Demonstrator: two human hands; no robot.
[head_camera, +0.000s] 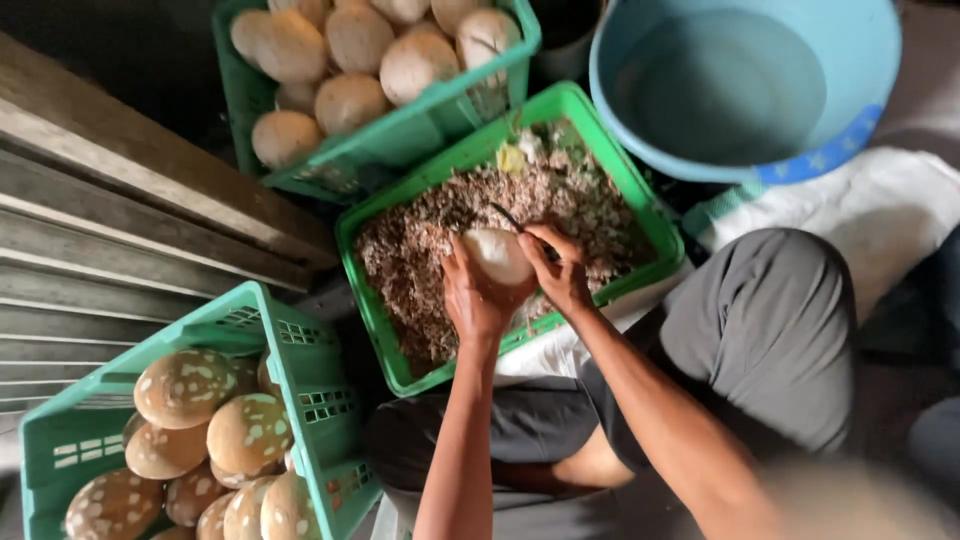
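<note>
Pale, off-white and round, the peeled coconut (497, 254) sits in the head view directly above the middle green crate (655, 215), which is filled with brown and white shavings (420, 240). Left hand (477, 295): cupped under and around the near side of the coconut, fingers wrapped closed on it. Right hand (558, 268): just right of the coconut, fingers pinched shut on a thin dark blade (507, 216) whose tip lies against the coconut's upper edge. Handling, as a judgement: the coconut looks hard-shelled and fairly heavy for its size, with a smooth, possibly damp surface that could slip; a broad cradle from underneath, with the thumb over the top, seems the safest hold, kept away from the blade edge. Beyond the middle crate, a second green crate (470, 95) holds a heap of similar pale peeled coconuts. Nearer than the middle crate and to its left, a teal crate (275, 330) holds brown coconuts mottled with white patches. To the far right of the middle crate stands a blue basin (850, 120) with water in it, resting beside white cloth (880, 210). Left of the crates run weathered wooden planks (120, 220). The person's knees, in grey trousers (770, 330), flank the near edge of the middle crate.
</note>
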